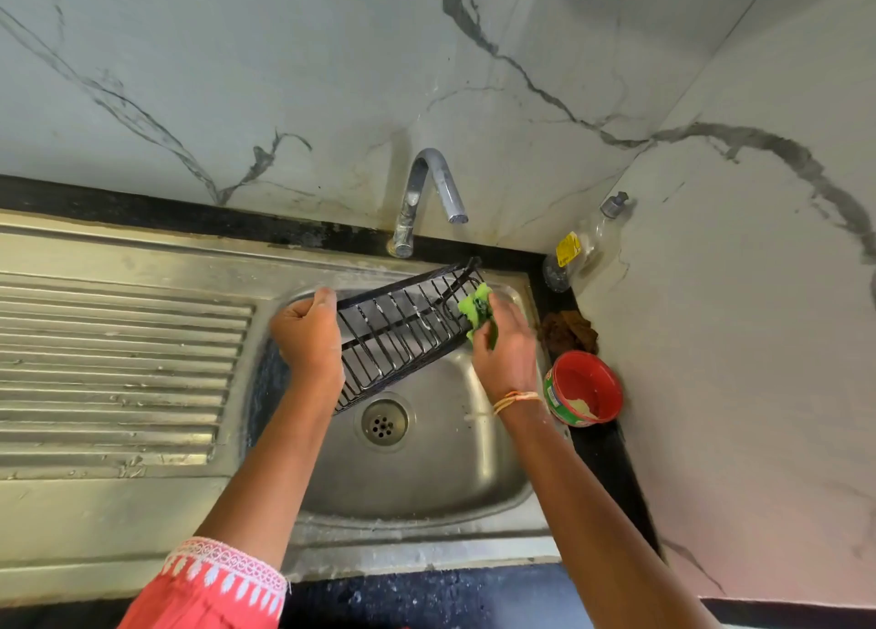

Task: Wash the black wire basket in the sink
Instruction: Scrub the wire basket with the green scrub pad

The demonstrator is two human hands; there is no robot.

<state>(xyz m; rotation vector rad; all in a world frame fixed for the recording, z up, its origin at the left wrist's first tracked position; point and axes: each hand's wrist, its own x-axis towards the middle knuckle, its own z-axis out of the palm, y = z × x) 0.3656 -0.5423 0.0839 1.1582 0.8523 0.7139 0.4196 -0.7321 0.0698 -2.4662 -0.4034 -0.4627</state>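
The black wire basket (403, 329) is held tilted over the steel sink (426, 476), its low end near the drain (383, 423). My left hand (308, 339) grips the basket's left end. A green scrub pad (476, 313) is pinched in my right hand (502, 348) and pressed against the basket's right end. White suds cling to some wires. No water runs from the tap (426, 197).
A ribbed steel draining board (114, 377) lies left of the bowl. On the black counter at the right stand a red tub of cleaning paste (585, 389), a brown scourer (569, 332) and a clear pump bottle (588, 244). Marble walls close the back and right.
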